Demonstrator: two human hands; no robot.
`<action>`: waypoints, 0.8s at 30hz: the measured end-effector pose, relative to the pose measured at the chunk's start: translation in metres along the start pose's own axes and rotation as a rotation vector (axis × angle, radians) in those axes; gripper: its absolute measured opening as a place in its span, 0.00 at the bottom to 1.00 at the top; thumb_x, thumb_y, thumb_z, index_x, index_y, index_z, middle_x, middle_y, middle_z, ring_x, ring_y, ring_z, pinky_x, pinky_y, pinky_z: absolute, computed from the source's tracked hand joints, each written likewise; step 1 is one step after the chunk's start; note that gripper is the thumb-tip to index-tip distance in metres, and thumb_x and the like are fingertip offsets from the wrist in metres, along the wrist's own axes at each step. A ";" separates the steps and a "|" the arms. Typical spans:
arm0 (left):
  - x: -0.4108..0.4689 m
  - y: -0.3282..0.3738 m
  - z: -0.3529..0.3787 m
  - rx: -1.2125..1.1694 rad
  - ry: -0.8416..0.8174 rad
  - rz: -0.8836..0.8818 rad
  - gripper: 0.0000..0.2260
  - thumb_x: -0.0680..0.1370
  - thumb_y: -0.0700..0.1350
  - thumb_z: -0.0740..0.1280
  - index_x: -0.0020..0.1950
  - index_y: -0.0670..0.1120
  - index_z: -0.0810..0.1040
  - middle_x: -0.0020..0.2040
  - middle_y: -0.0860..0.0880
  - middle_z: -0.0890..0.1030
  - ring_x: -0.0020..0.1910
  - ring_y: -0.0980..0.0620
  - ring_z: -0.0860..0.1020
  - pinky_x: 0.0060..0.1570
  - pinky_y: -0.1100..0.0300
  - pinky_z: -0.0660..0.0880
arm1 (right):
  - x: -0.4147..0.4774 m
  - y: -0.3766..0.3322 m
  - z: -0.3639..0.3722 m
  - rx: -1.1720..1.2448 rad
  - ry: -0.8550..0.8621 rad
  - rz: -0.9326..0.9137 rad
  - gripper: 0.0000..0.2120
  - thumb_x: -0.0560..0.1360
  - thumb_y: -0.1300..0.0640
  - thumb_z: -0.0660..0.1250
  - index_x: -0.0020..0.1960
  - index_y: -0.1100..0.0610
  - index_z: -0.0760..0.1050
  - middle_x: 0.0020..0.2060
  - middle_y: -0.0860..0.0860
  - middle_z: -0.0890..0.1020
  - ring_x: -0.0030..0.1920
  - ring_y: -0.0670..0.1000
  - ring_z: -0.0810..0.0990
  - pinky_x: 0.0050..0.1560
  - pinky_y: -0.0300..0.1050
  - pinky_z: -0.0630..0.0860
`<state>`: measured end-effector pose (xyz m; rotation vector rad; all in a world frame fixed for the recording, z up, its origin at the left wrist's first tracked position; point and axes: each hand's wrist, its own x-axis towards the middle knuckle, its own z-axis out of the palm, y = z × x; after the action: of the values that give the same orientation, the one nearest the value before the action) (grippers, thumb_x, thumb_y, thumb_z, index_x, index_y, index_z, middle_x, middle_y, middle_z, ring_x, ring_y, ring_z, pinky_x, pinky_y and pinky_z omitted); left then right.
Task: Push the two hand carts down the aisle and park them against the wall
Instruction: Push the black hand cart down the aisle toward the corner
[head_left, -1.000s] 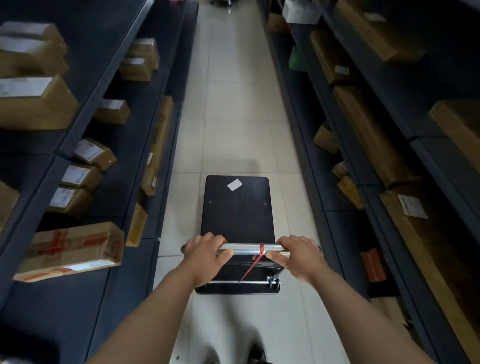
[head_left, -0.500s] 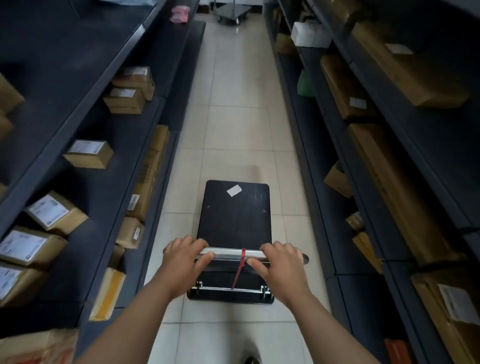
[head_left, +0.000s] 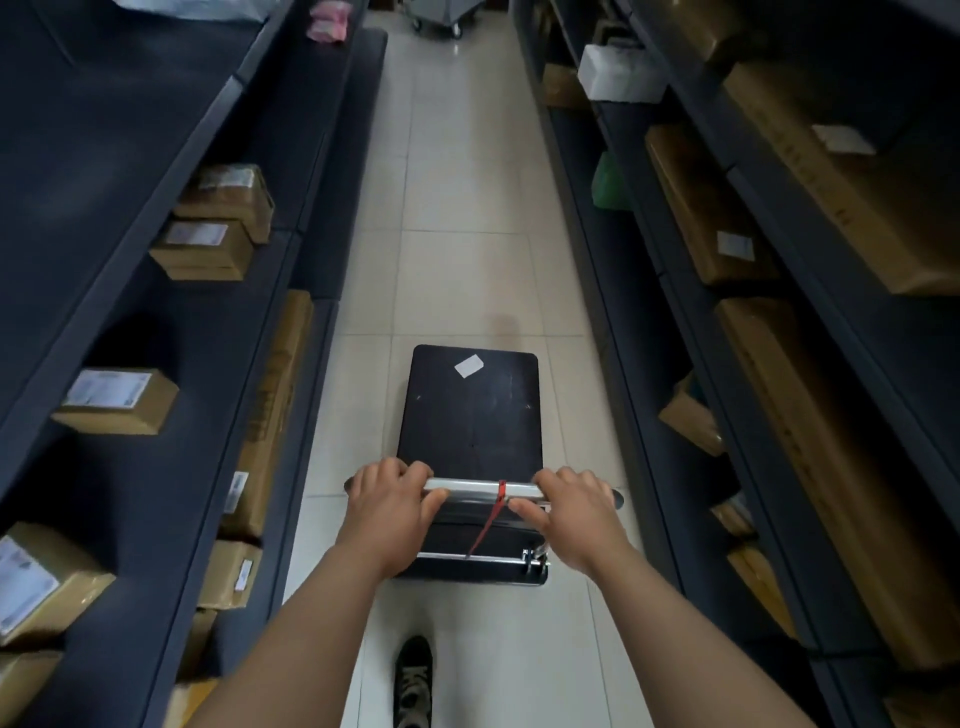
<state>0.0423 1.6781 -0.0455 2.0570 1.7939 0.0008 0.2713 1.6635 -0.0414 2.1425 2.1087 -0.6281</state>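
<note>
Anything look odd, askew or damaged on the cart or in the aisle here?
Only small things: a red strap dangles loose from the cart's handle, and a white sticker sits crooked on the deck.

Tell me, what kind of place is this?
Probably a warehouse or parcel stockroom: dark shelving lines both sides of a tiled aisle, holding labelled cardboard boxes.
</note>
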 end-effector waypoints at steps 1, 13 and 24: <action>0.015 0.000 -0.006 -0.013 -0.011 -0.009 0.16 0.80 0.58 0.52 0.62 0.53 0.69 0.59 0.49 0.70 0.58 0.48 0.66 0.65 0.53 0.61 | 0.015 -0.001 -0.007 0.001 -0.018 0.010 0.21 0.77 0.34 0.54 0.56 0.49 0.72 0.53 0.49 0.76 0.55 0.53 0.70 0.57 0.48 0.61; 0.207 -0.020 -0.066 0.008 -0.062 0.027 0.17 0.80 0.59 0.52 0.59 0.49 0.68 0.58 0.49 0.71 0.58 0.48 0.68 0.66 0.54 0.60 | 0.196 -0.012 -0.069 0.028 -0.040 0.022 0.21 0.77 0.34 0.53 0.56 0.49 0.71 0.52 0.48 0.76 0.55 0.52 0.70 0.56 0.48 0.61; 0.419 -0.009 -0.120 0.010 -0.059 0.002 0.17 0.80 0.58 0.53 0.62 0.50 0.68 0.58 0.50 0.71 0.57 0.49 0.67 0.62 0.56 0.62 | 0.403 0.010 -0.146 -0.007 -0.001 -0.011 0.22 0.76 0.34 0.55 0.52 0.52 0.72 0.51 0.50 0.78 0.53 0.55 0.72 0.55 0.49 0.65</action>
<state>0.0739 2.1125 -0.0483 2.0435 1.7599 -0.0677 0.3056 2.0908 -0.0444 2.1281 2.1200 -0.6211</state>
